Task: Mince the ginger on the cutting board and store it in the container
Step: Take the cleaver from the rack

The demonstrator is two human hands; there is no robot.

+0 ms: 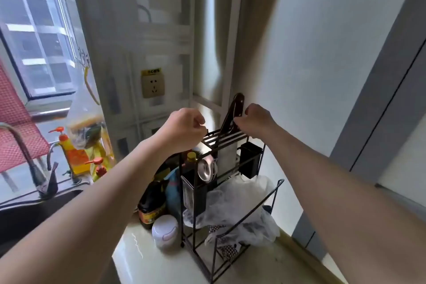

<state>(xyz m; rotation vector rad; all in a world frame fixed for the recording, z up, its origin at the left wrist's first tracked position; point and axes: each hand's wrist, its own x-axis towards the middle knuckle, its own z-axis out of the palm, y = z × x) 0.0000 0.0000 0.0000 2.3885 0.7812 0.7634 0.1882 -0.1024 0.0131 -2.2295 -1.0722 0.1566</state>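
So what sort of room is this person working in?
Most likely a home kitchen. A sink faucet stands at the left, dark sauce bottles sit on the counter, and a black wire rack holds a cleaver, with the right hand at its handle.

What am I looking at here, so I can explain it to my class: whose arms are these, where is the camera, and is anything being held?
There is no machine. A person wears a camera on the head, so you look down along their arms. The left hand and right hand reach to a black rack on a pale counter. A knife stands in its top slots. The right hand's fingers meet the handle, but a grip is unclear. A dark bottle and a white jar stand beside the rack.
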